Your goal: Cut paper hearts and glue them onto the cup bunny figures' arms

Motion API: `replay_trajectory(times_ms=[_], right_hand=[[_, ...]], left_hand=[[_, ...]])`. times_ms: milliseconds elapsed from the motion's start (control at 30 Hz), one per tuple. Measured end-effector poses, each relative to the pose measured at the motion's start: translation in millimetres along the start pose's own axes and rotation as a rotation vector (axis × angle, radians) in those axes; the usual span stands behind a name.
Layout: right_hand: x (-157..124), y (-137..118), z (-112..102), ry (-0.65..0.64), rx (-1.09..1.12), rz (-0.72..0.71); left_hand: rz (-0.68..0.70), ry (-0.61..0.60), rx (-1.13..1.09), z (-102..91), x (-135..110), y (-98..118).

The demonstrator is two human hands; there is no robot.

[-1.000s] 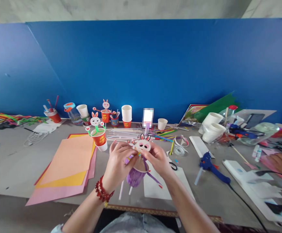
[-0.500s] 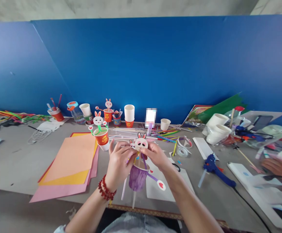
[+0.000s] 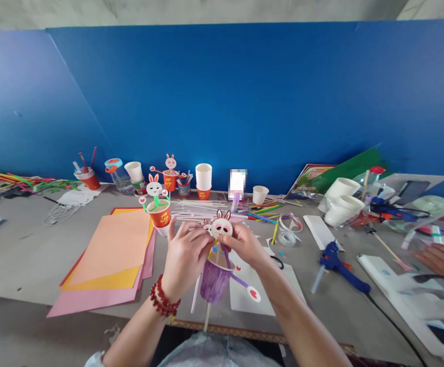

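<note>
My right hand point(image 3: 247, 245) pinches the lower right edge of a round paper rabbit face point(image 3: 222, 226) with black-edged ears and pink cheeks. Bent toward the left side of that face, the fingers of my left hand point(image 3: 186, 250) press together; exactly what they grip is partly hidden. A smaller rabbit face point(image 3: 207, 228) peeks out by those fingertips. Below hangs a paper cup coloured purple point(image 3: 216, 284), tilted slightly, with purple strips rising out of it. A pale stick point(image 3: 207, 317) sticks out beneath. From the cup's right side reaches a purple arm ending in a heart disc point(image 3: 254, 294).
Coloured paper sheets point(image 3: 109, 250) lie left, near a red cup with a green-armed rabbit point(image 3: 160, 214). Straws point(image 3: 202, 209) line the back. To the right are a tape roll point(image 3: 287, 238), a blue glue gun point(image 3: 336, 265), a power strip point(image 3: 393, 300) and another person's hand point(image 3: 441, 262).
The cup and stick have swung slightly to the left at the bottom. My hands stay at the rabbit face. At the right, the other person's hand has shifted a little.
</note>
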State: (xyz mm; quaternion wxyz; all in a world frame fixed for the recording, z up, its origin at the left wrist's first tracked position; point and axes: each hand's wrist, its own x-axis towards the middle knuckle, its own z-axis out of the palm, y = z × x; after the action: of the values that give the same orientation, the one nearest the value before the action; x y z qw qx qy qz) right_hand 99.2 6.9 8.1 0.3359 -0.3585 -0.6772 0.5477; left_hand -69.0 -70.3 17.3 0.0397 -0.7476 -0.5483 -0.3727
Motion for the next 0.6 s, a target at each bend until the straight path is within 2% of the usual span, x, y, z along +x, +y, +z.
replay_trajectory(times_ms=[200,367,600], right_hand=[[-2,-4,-3,-0.051,0.013,0.007],[-4,-6,-5,-0.039,-0.044,0.025],[-4,5,-4,-0.053,-0.037,0.009]], left_hand=[[0.038,0.004,0.040,0.6,0,1],[0.038,0.024,0.026,0.7,0,4],[0.016,0.019,0.030,-0.2,0,7]])
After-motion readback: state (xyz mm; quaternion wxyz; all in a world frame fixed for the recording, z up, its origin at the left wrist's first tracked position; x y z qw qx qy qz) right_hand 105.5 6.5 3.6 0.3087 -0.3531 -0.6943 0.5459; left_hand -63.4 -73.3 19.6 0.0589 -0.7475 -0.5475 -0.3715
